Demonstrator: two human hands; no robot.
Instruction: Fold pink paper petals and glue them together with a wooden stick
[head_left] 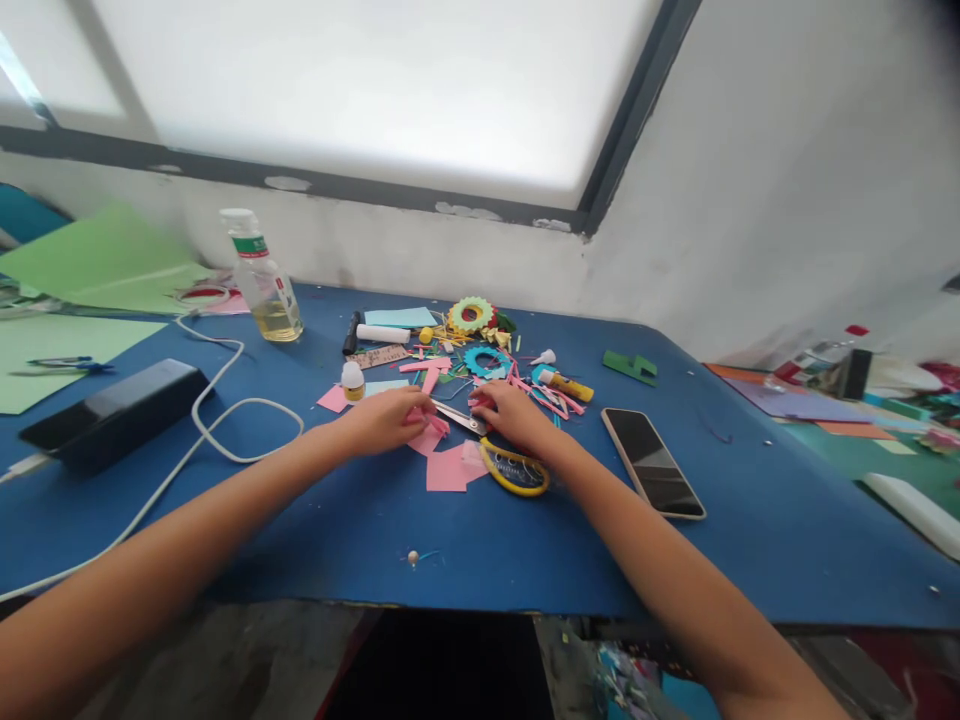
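Note:
Both my hands rest on the blue table (525, 560) over a litter of paper scraps. My left hand (386, 418) is curled, its fingertips pinching pink paper pieces (448, 462). My right hand (510, 412) lies fingers-down on the scraps, touching pink strips (551, 400). A pair of scissors lies between and under the hands: the blades (457, 415) point left, the yellow handle (516, 470) sits beside my right wrist. Beyond the hands are cut paper rings in teal (486, 360) and yellow-green (471, 315).
A phone (652, 462) lies face up right of my right forearm. A glue stick (566, 384), small white bottle (352, 380), clear liquid bottle (262, 280), black box (120, 410) with white cable (217, 400), and green sheets (97, 260) lie around.

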